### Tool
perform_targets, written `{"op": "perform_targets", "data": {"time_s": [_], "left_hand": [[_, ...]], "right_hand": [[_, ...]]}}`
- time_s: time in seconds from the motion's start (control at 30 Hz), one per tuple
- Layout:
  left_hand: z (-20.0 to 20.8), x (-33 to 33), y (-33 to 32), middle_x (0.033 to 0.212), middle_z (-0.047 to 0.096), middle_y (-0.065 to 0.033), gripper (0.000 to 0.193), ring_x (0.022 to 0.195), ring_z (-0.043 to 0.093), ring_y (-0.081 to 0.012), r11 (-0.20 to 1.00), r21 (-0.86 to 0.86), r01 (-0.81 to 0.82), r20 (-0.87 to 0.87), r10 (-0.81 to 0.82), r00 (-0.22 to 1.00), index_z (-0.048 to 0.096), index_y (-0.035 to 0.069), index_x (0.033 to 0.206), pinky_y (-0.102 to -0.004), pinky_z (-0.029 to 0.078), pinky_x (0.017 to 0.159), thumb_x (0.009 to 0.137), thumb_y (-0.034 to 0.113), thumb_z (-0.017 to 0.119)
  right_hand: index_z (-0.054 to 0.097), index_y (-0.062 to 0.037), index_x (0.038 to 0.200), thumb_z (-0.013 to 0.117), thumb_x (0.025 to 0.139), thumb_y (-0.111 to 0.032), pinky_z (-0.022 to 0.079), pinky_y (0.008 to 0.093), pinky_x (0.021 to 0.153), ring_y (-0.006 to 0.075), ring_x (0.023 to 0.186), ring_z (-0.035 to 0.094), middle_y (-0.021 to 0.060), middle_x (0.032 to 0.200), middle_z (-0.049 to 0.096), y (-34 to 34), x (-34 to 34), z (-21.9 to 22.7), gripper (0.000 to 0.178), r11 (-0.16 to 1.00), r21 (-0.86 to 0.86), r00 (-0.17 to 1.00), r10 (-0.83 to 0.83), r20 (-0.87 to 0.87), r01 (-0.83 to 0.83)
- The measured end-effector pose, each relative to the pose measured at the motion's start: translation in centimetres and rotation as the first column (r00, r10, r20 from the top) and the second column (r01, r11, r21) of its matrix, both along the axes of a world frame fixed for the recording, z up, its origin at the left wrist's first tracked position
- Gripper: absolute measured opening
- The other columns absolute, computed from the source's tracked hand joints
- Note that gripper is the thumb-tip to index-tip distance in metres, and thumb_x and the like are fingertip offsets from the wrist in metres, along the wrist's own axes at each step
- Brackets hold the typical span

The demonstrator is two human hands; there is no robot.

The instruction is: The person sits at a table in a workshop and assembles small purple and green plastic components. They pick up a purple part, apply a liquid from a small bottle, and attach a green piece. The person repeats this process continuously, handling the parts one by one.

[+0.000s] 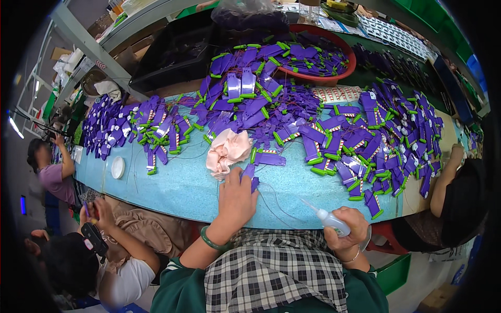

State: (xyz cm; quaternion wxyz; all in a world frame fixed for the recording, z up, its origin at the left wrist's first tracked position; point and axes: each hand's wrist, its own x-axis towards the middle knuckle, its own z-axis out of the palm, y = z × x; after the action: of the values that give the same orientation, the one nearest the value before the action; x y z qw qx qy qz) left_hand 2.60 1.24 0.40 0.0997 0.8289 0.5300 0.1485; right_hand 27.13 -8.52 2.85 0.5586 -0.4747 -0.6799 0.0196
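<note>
My left hand (236, 199) lies on the blue table (177, 188) with its fingers on a small purple plastic piece (250, 173) next to a crumpled pink cloth (228, 149). A green bangle circles that wrist. My right hand (348, 225) grips a small white squeeze bottle (327, 218) with a thin pointed nozzle aimed left, held at the table's near edge. Thin wires trail on the table between the two hands.
Heaps of purple pieces with green clips (360, 138) cover the table's far half; more fill a red basin (319, 58). A white round lid (118, 167) lies at left. Other people sit at the left (112, 237) and right (451, 193). A black crate (175, 52) stands behind.
</note>
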Motion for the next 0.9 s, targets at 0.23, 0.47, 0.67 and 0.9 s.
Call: {"op": "perform_targets", "data": {"time_s": [0.23, 0.47, 0.67, 0.9], "left_hand": [[-0.6, -2.0, -0.2, 0.108, 0.049, -0.0175, 0.043, 0.099, 0.051, -0.0356, 0.999, -0.023, -0.043, -0.018, 0.042, 0.999, 0.052, -0.001, 0.104, -0.0458, 0.042, 0.077, 0.071, 0.013, 0.076], [-1.4, -3.0, -1.0, 0.093, 0.048, -0.0198, 0.042, 0.082, 0.052, -0.0348, 0.977, -0.191, -0.096, 0.404, 0.167, 0.899, 0.049, -0.004, 0.106, -0.0414, 0.043, 0.068, 0.071, 0.0, 0.071], [-1.4, -3.4, -1.2, 0.094, 0.052, -0.0186, 0.037, 0.082, 0.056, -0.0315, 0.998, -0.047, 0.035, 0.378, -0.014, 0.926, 0.046, -0.004, 0.106, -0.0379, 0.046, 0.068, 0.076, -0.001, 0.068], [-0.6, -2.2, -1.1, 0.102, 0.061, -0.0084, 0.028, 0.091, 0.061, -0.0176, 0.606, -0.606, 0.516, 0.79, 0.532, 0.304, 0.047, 0.0, 0.112, -0.0314, 0.051, 0.076, 0.094, 0.018, 0.058]], "right_hand": [[0.063, -0.0044, 0.098, 0.078, 0.066, -0.015, 0.039, 0.0287, 0.045, 0.0188, 0.047, 0.054, 0.0053, 0.058, 0.055, 0.3, -0.6, -0.4, 0.037, 0.993, -0.055, 0.994, 0.106, 0.007, -0.105], [0.064, -0.0026, 0.096, 0.08, 0.065, -0.013, 0.035, 0.0273, 0.039, 0.0157, 0.043, 0.051, 0.0038, 0.057, 0.055, 1.9, -2.5, -0.2, 0.036, 0.957, -0.093, 0.962, 0.274, -0.005, -0.273], [0.064, -0.0023, 0.096, 0.081, 0.064, -0.013, 0.036, 0.0274, 0.039, 0.0154, 0.042, 0.05, 0.0034, 0.057, 0.055, 2.6, -3.5, -0.1, 0.037, 0.951, -0.092, 0.955, 0.298, 0.001, -0.296], [0.063, -0.0026, 0.097, 0.08, 0.063, -0.009, 0.037, 0.0278, 0.039, 0.0165, 0.043, 0.051, 0.0044, 0.057, 0.054, 3.1, -4.1, 0.8, 0.038, 0.977, -0.119, 0.977, 0.19, 0.093, -0.179]]}}
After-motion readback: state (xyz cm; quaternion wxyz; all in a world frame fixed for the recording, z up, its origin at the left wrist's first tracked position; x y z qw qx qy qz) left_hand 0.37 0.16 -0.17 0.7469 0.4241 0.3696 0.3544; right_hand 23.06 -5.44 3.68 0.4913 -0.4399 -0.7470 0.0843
